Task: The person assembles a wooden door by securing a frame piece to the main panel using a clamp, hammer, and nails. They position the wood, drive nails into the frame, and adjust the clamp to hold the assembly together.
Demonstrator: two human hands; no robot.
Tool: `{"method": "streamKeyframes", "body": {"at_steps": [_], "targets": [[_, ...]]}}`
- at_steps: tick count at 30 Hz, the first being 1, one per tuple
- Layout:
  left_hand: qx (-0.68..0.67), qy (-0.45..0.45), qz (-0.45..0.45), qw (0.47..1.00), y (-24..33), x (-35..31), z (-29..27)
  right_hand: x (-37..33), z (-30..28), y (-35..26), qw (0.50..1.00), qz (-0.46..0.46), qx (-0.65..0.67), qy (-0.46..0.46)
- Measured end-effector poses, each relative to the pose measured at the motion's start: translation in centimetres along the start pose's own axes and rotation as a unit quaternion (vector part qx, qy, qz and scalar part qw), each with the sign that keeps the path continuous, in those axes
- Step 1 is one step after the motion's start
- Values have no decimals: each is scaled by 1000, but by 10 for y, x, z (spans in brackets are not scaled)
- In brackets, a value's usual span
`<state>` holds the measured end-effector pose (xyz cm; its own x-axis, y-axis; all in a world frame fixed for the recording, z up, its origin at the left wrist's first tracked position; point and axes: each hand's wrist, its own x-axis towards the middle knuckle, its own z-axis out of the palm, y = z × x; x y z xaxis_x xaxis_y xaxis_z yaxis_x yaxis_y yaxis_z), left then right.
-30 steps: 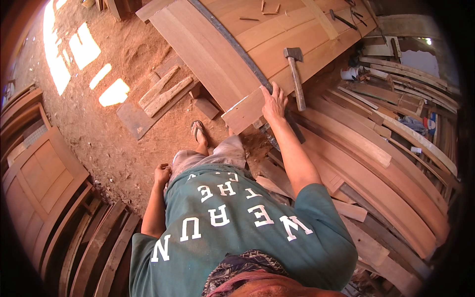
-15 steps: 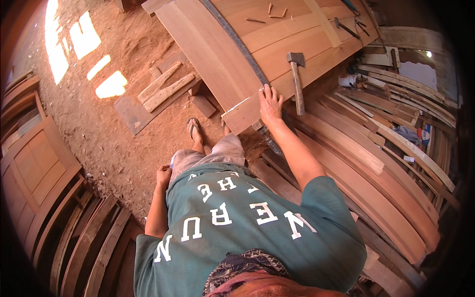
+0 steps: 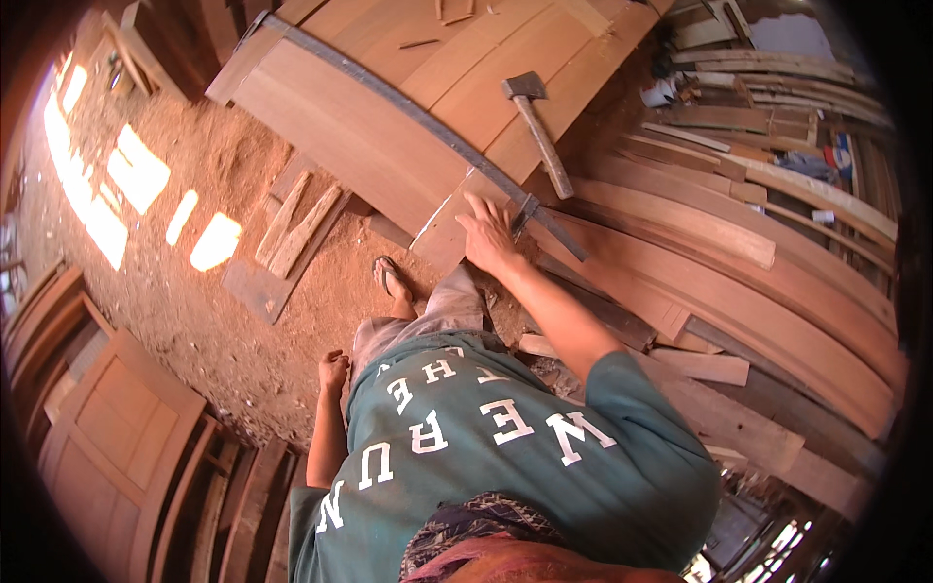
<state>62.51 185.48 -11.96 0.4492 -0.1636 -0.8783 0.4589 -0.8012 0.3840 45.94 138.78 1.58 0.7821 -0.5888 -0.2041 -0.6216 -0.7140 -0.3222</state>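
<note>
My right hand [image 3: 488, 233] lies on the near corner of a wooden door panel [image 3: 360, 155], fingers extended and apart, holding nothing. Just beyond those fingers, a long dark metal bar clamp [image 3: 389, 89] runs across the panel, its end jutting past the edge. A hatchet [image 3: 540, 131] with a worn wooden handle rests on the panel to the right of the clamp, its handle end over the edge. Down at my left side hangs my left hand [image 3: 332, 369], its fingers curled in; whether anything is inside them is hidden.
Long stacked boards [image 3: 680, 257] fill the right side. Scrap wood pieces [image 3: 292, 228] lie on the dirt floor [image 3: 243, 321] near my feet. At the left, a panelled door [image 3: 126, 408] leans beside more timber. Small wood slivers [image 3: 418, 44] lie on the panel.
My view has turned, showing more of the clamp. My right hand has shifted from beside the clamp bar back onto the panel's corner. The left hand still hangs at my side.
</note>
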Motion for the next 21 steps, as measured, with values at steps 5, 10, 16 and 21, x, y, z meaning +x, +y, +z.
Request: {"method": "streamKeyframes", "body": {"at_steps": [5,10,16,21], "targets": [[14,-10,-5,1000,20,0,1,-84,-13,31,969,245,27,32],[115,-51,123,984,52,21,20,-123,22,94,949,271,31,-159],[131,-166,152,965,146,-31,131,-107,36,107,939,274,14,-206],[263,-209,253,907,187,-83,249,-109,84,172,917,140,252,-277]]}}
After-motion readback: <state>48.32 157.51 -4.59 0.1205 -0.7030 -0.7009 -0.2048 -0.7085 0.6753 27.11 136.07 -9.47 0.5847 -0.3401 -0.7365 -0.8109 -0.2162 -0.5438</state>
